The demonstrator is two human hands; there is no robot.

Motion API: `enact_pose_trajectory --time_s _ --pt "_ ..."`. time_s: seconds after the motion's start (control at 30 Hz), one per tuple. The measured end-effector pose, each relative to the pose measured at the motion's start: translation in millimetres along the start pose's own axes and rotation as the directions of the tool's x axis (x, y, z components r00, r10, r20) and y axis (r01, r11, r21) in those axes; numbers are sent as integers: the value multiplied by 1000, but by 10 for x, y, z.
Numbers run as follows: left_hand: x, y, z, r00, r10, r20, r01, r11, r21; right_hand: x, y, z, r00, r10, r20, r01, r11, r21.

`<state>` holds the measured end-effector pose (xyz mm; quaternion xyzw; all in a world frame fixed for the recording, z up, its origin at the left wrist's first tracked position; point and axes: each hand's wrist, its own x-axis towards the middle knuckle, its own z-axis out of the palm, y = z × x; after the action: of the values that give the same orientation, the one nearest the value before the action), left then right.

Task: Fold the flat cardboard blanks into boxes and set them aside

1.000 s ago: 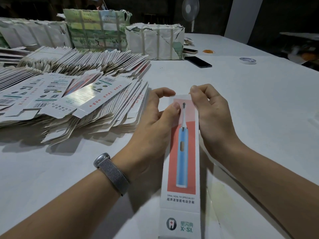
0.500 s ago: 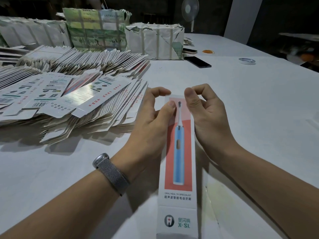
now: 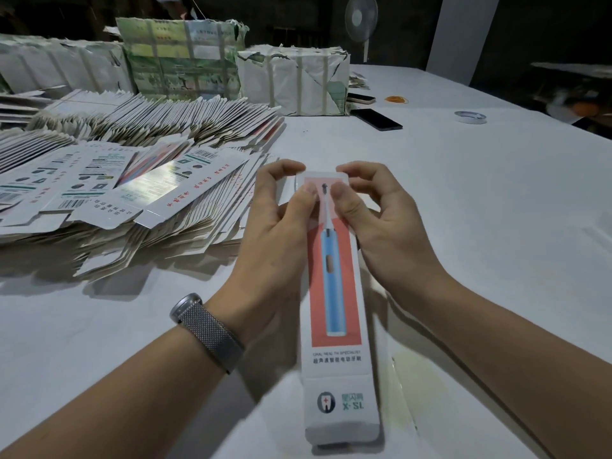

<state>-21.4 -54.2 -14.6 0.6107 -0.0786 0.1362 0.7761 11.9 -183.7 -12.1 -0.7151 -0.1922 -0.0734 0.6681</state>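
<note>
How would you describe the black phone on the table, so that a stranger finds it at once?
Start at the white paper-wrapped bundle at the far side of the white table. Right of its near corner lies the black phone, flat and dark, unlike the white tape roll farther right.

Dim, dark-walled room — broad white table (image 3: 480, 200) filling the foreground, standing fan (image 3: 361, 15) and pale upright panel (image 3: 462, 34) behind its far edge, weak light pooling on the tabletop only.

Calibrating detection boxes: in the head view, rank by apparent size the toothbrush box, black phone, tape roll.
1. Long white toothbrush box, nearest the camera, so inflated.
2. Flat black phone.
3. White tape roll.
</note>
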Motion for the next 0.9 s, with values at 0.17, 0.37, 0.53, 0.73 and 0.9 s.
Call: enact_pose_trajectory --time_s 0.17,0.37,0.53,0.73,0.9 --pt "16 -70 -37 1000 10 -16 -8 995 102 18 30 -32 999 6 -35 -8 999 -46" --pt "73 -98 -70 996 8 -91 -5 999 36 -16 63 23 999 -51 -5 47 953 -300" --pt "119 -168 -104 980 147 -133 -102 948 301 2 3 -31 991 -125 -38 99 910 -403" --pt "111 -156 -122 992 98 -76 -77 968 240 -3 35 2 997 23 70 1 946 -324" --pt "108 -157 -132 990 132 -49 -109 941 320 91 -106 -79 994 22 106 34 868 -495"
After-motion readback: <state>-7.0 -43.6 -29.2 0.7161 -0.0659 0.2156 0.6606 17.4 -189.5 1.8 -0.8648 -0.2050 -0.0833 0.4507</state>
